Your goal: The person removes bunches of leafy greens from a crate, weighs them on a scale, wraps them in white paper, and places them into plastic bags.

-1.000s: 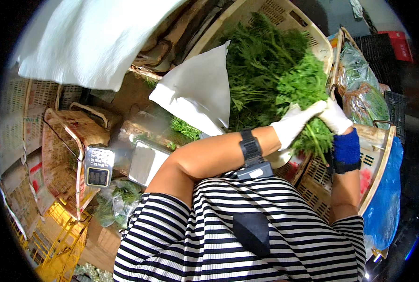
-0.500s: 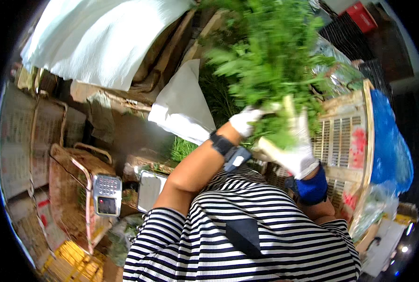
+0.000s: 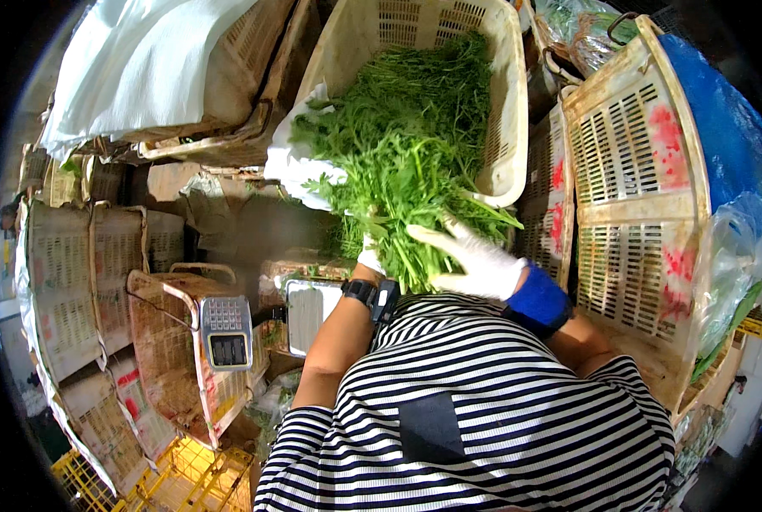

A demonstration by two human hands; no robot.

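Note:
A bunch of leafy greens (image 3: 402, 183) is held upright in front of my chest, its pale stems pointing down toward me. My left hand (image 3: 370, 256), in a white glove, grips the stems from the left; its fingers are mostly hidden by the leaves. To the right of the stems, my gloved right hand (image 3: 476, 261) is open, fingers spread, close against the bunch. Just beyond, a pale plastic crate (image 3: 509, 102) holds more greens (image 3: 423, 85). A white sheet (image 3: 300, 171) hangs over its near left corner.
At the left stands a scale with a keypad display (image 3: 227, 333) and a metal weighing plate (image 3: 312, 316). A red-stained slatted crate (image 3: 637, 188) stands on its side at right, beside blue plastic (image 3: 722, 128). Yellow baskets (image 3: 189, 478) sit lower left; a white cloth (image 3: 137, 77) covers stacked crates.
The greens, raised and blurred before, have come down closer to my body and left. The crate beyond is now in view. My right hand has opened its fingers beside the stems.

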